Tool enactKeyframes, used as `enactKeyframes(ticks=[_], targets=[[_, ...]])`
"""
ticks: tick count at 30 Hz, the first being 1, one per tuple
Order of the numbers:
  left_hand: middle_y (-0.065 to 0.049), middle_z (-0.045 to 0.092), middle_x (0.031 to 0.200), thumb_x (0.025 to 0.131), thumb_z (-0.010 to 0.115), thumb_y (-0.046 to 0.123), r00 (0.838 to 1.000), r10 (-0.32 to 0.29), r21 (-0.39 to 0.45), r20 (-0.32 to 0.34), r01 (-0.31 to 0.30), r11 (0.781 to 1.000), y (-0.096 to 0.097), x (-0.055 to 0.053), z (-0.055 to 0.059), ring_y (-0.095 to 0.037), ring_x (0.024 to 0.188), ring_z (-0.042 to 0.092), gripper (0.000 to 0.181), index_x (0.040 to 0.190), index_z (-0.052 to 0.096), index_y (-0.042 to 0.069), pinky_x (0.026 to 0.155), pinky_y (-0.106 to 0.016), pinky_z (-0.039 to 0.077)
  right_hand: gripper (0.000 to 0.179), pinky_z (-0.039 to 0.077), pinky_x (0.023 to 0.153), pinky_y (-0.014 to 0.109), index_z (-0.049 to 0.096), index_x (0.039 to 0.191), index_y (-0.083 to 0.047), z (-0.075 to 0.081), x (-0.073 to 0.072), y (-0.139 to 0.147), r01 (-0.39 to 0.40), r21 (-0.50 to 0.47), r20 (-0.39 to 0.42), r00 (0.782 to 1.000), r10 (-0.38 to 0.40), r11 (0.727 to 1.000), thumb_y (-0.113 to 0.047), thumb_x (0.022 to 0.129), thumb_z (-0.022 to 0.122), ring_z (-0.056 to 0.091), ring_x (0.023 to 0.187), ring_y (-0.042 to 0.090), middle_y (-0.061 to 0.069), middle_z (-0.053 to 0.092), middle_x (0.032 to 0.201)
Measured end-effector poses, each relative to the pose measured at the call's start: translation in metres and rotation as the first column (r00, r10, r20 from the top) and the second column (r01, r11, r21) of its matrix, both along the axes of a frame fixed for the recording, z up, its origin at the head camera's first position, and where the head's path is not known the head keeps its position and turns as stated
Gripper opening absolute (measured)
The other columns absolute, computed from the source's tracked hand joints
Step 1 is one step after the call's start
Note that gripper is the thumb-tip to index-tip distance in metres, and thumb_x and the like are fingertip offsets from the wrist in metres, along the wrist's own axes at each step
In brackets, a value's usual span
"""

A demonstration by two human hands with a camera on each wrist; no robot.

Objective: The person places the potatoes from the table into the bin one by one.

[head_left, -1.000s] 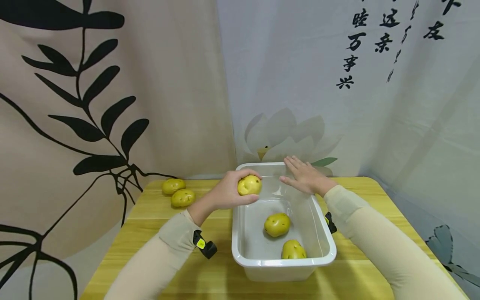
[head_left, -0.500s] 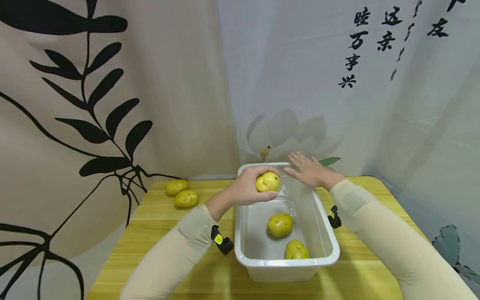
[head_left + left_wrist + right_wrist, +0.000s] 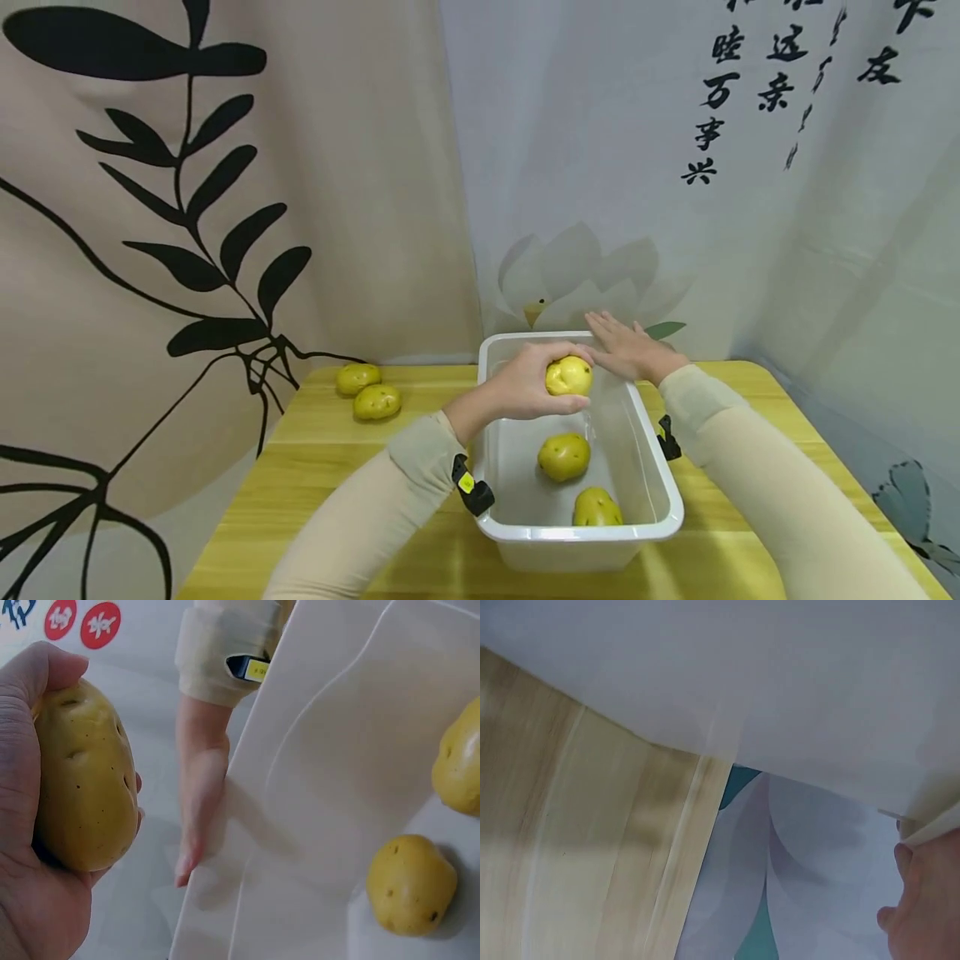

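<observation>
My left hand point(image 3: 525, 385) grips a yellow potato point(image 3: 568, 377) between thumb and fingers, above the far half of a white plastic basin point(image 3: 585, 532). In the left wrist view this potato point(image 3: 86, 776) sits against the palm point(image 3: 37, 900). Across the basin's far right rim rests my right hand point(image 3: 633, 350), its fingers extended and the thumb inward. The right wrist view catches only part of that hand point(image 3: 930, 900), by the rim. Inside the basin lie two more potatoes, one mid-floor point(image 3: 564, 457) and another point(image 3: 597, 507) by the near wall, partly hidden by the rim.
Two potatoes, one farther back point(image 3: 357, 378) and one nearer point(image 3: 377, 402), lie close together on the wooden table point(image 3: 420, 383), left of the basin. Behind the table hangs a printed cloth point(image 3: 375, 208) with leaves and writing. Each wrist wears a black strap point(image 3: 474, 487).
My left hand has carried its potato rightward, from the basin's left rim to over its interior near my right hand. The right hand stays on the rim. The head view has shifted slightly.
</observation>
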State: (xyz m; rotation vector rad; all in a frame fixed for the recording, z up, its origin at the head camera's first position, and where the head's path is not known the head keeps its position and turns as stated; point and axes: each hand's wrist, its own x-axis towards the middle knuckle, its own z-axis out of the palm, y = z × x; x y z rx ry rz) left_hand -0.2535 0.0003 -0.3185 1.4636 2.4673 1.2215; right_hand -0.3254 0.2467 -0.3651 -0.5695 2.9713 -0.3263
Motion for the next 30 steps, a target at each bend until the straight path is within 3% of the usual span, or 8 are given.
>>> enactKeyframes(ticks=[7, 11, 17, 30], targets=[[0.004, 0.062, 0.1, 0.08, 0.074, 0.026, 0.999, -0.043, -0.004, 0.011, 0.043, 0.999, 0.012, 0.0, -0.006, -0.008, 0.077, 0.055, 0.039, 0.115, 0.061, 0.016, 0.063, -0.021, 0.049, 0.088, 0.001, 0.11, 0.064, 0.007, 0.156, -0.013, -0.007, -0.003, -0.003, -0.001, 0.008, -0.025, 1.0, 0.001, 1.0, -0.072, 0.092, 0.02, 0.002, 0.146, 0.03, 0.009, 0.007, 0.161], [0.005, 0.062, 0.101, 0.08, 0.074, 0.028, 0.999, -0.055, -0.039, 0.003, 0.055, 0.998, 0.02, 0.001, -0.013, -0.006, 0.077, 0.055, 0.042, 0.117, 0.06, 0.016, 0.063, -0.019, 0.049, 0.081, 0.003, 0.109, 0.066, 0.009, 0.155, -0.011, -0.008, -0.003, -0.007, -0.002, -0.007, -0.031, 1.0, 0.002, 1.0, -0.066, 0.096, 0.022, 0.005, 0.146, 0.034, 0.012, 0.01, 0.16], [0.008, 0.06, 0.091, 0.082, 0.073, 0.033, 0.996, -0.091, -0.111, -0.004, 0.091, 0.99, 0.03, 0.0, -0.026, -0.002, 0.07, 0.055, 0.045, 0.119, 0.06, 0.012, 0.06, -0.017, 0.049, 0.086, 0.002, 0.11, 0.065, 0.009, 0.155, -0.012, -0.015, -0.006, -0.005, 0.0, -0.004, -0.042, 0.999, 0.0, 1.0, -0.071, 0.094, 0.02, 0.006, 0.146, 0.033, 0.011, 0.01, 0.16], [0.01, 0.06, 0.093, 0.082, 0.074, 0.037, 0.992, -0.122, -0.218, 0.027, 0.125, 0.968, 0.041, -0.005, -0.035, -0.002, 0.07, 0.055, 0.048, 0.122, 0.06, 0.014, 0.061, -0.017, 0.048, 0.086, 0.002, 0.109, 0.066, 0.01, 0.155, -0.01, -0.006, 0.003, -0.001, 0.003, -0.003, -0.056, 0.998, -0.004, 1.0, -0.07, 0.094, 0.02, 0.007, 0.146, 0.034, 0.012, 0.011, 0.16]])
